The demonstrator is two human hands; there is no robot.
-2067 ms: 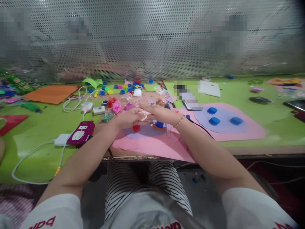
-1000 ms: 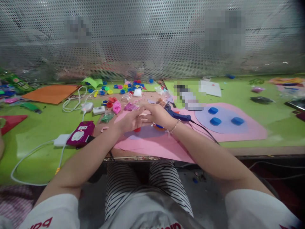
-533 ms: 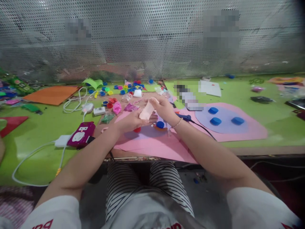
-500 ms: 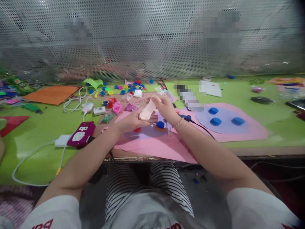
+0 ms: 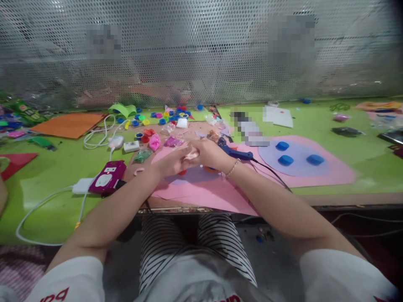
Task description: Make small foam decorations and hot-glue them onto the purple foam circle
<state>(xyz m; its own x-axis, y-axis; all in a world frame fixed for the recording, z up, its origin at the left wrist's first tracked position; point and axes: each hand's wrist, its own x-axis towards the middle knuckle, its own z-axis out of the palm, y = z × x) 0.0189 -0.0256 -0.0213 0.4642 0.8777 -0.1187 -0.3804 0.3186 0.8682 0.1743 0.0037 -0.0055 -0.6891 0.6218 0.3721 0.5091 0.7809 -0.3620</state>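
Note:
Pale pink modelling clay (image 5: 191, 155) is squeezed between my two hands, mostly hidden by the fingers. My left hand (image 5: 174, 162) is cupped under and beside it. From the other side, my right hand (image 5: 210, 154) closes over the clay. Both hands are above pink paper (image 5: 217, 195) that carries a lilac paper piece (image 5: 179, 179). A red cap (image 5: 182, 172) shows just below my left fingers. Right of my right hand lies a dark blue glue gun (image 5: 237, 153) with a black cord.
Blue caps (image 5: 286, 160) sit on another lilac and pink paper piece at right. Several colourful caps (image 5: 162, 121) and clay packets (image 5: 154, 141) lie behind my hands. A magenta power socket (image 5: 107, 178) with white cables stands left. A metal mesh panel (image 5: 195, 50) rises behind the table.
The clay was stretched out between my hands; now it is folded into a small lump. My right hand has come down and left onto my left hand, uncovering more of the glue gun.

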